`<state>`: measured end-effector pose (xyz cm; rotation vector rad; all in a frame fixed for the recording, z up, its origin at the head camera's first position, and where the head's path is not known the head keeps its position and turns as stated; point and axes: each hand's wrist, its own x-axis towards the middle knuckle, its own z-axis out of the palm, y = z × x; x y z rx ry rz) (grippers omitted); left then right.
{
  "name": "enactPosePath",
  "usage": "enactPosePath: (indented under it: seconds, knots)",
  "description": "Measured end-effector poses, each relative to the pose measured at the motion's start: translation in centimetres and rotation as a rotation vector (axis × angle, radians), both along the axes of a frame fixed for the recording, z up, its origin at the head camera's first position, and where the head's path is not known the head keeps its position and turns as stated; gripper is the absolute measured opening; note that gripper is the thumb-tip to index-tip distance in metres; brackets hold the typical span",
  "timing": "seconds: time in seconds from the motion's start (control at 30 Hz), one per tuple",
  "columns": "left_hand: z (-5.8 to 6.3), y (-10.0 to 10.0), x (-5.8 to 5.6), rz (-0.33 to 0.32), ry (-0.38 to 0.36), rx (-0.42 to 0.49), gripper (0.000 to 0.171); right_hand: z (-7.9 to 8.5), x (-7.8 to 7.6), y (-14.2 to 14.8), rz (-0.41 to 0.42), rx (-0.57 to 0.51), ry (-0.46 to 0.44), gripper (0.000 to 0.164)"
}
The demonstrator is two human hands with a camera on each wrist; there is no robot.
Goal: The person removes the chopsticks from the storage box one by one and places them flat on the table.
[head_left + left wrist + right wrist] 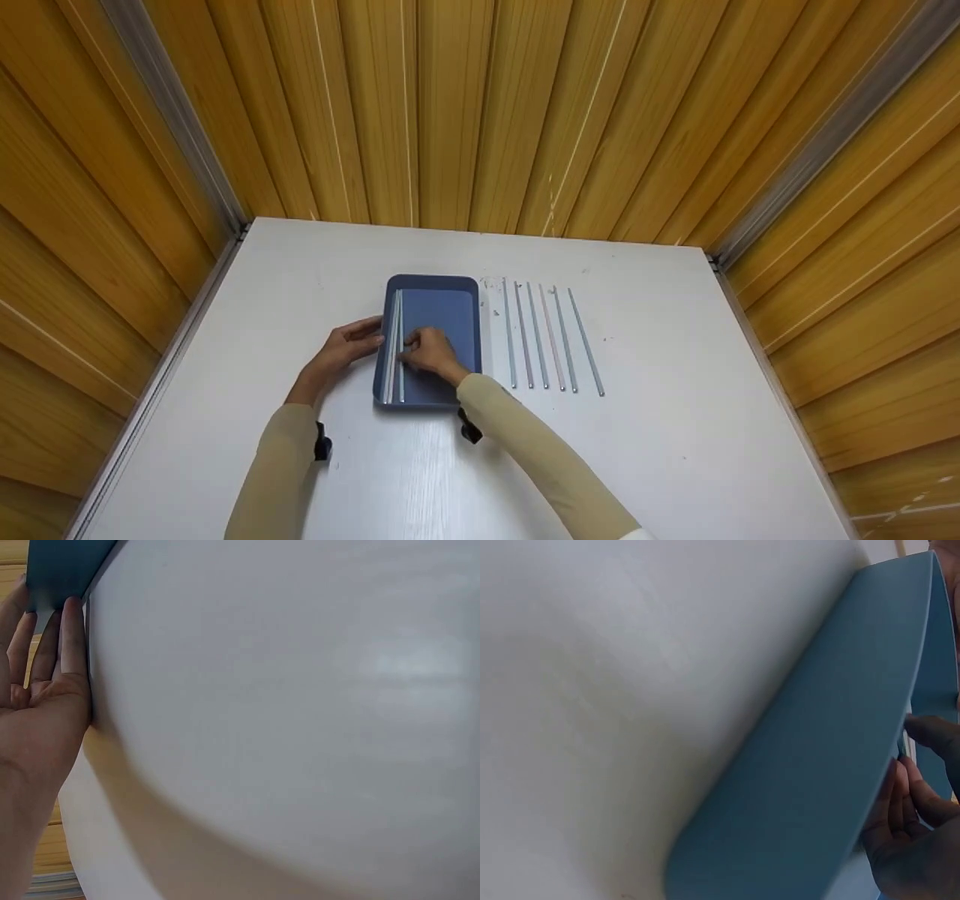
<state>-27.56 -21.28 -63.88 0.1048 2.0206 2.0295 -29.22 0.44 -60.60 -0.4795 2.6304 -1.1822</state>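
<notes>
A blue rectangular tray [442,300] lies on the white table, with a few thin pale rods [391,345] lengthwise along its left side. My right hand [430,349] reaches into the tray. Its thumb and fingertips pinch one thin rod [401,382], beside the others. In the right wrist view the tray wall [802,742] partly hides this hand [922,840] and most of the rod. My left hand [345,349] touches the tray's left outer wall. In the left wrist view, the straight fingers of this hand [45,690] meet the tray wall [64,570].
Right of the tray, several thin pale blue and pinkish rods [553,337] lie spaced roughly side by side on the table [675,450]. Wood-patterned panels [450,112] with metal corner posts [172,112] surround the table's back and sides.
</notes>
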Motion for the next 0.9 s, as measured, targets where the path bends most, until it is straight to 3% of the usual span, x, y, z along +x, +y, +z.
enactPosePath:
  seconds: [0.33, 0.57, 0.9]
  knots:
    - [0.18, 0.23, 0.0, 0.021, -0.016, -0.021, 0.06, 0.06, 0.19, -0.22, -0.101, -0.009, 0.02, 0.022]
    - [0.07, 0.29, -0.04, 0.032, -0.008, -0.019, 0.06, 0.23, 0.15, -0.02, -0.128, 0.0, 0.042, 0.01]
    - [0.02, 0.09, 0.05, 0.019, -0.007, 0.002, 0.062, 0.0, 0.27, 0.35, -0.143, -0.039, 0.086, 0.012]
